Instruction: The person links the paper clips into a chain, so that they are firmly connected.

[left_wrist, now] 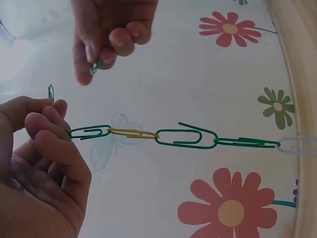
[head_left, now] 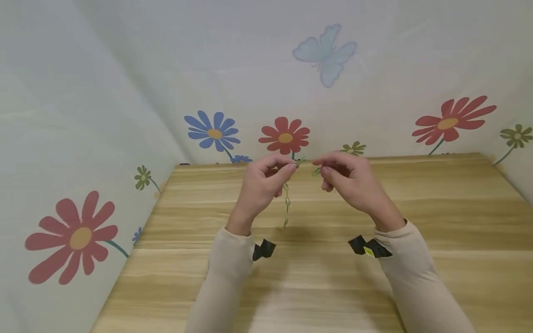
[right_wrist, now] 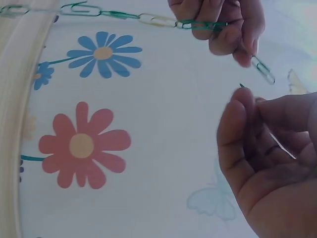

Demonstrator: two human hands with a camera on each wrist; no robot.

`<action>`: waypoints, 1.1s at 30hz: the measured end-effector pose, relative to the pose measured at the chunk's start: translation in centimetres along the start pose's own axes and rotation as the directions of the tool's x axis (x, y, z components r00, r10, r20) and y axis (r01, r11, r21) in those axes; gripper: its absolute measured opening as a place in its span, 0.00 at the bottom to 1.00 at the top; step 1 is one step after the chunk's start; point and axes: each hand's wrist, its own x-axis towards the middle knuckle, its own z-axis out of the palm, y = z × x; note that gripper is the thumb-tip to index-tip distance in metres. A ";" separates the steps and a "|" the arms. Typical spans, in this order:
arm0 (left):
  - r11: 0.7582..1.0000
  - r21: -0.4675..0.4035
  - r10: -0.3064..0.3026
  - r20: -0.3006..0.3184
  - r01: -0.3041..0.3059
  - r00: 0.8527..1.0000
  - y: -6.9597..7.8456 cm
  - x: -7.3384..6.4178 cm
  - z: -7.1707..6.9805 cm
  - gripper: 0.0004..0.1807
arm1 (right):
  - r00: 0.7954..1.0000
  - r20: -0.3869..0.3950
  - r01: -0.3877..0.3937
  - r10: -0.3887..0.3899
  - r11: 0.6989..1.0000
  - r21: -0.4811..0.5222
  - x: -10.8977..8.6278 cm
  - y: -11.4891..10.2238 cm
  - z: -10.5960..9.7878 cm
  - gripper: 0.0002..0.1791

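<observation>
My left hand (head_left: 266,180) pinches the upper end of a paper clip chain (head_left: 287,202) between thumb and forefinger. Green clips and a yellow one (left_wrist: 132,133) are linked in it, and it hangs down below the hand. One green clip (left_wrist: 51,93) sticks out past the left fingertips. Facing it a short way off, my right hand (head_left: 350,178) pinches a separate green paper clip (head_left: 316,172). In the right wrist view only a small tip of that clip (right_wrist: 242,86) shows above the fingers. The two hands are apart, raised over the table.
Under the hands lies a wood-grain table (head_left: 458,222). Behind it and to the left stand pale curtain walls (head_left: 233,60) printed with flowers and a butterfly. Dark straps (head_left: 264,249) sit at both wrists, over beige sleeves.
</observation>
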 end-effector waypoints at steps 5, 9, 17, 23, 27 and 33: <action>0.994 0.105 -0.019 0.043 0.014 0.999 0.6 -0.3 0.8 0.09 | 0.993 -0.099 0.067 -0.067 0.998 0.003 -0.3 -1.5 0.1 0.13; 0.989 0.146 -0.026 0.059 0.017 0.998 0.8 -0.4 1.1 0.09 | 0.990 -0.106 0.087 -0.091 0.995 -0.047 -0.4 -2.0 0.2 0.14; 0.987 0.160 -0.022 0.076 0.009 0.997 0.7 -0.5 1.3 0.08 | 0.982 -0.112 0.149 -0.153 0.988 -0.043 -0.7 -2.0 0.1 0.13; 0.990 0.141 -0.020 0.105 0.005 0.994 0.7 -0.4 1.3 0.08 | 0.963 -0.184 0.195 -0.196 0.981 -0.021 -0.8 -2.2 -0.3 0.10; 0.989 0.146 -0.044 0.105 0.029 0.993 0.6 -0.4 1.2 0.09 | 0.961 -0.212 0.172 -0.179 0.984 -0.052 -0.8 -2.3 -0.7 0.10; 0.989 0.130 -0.080 0.103 0.066 0.991 0.7 -0.4 1.3 0.09 | 0.977 -0.198 0.050 -0.078 0.989 -0.141 -0.9 -2.7 -1.1 0.07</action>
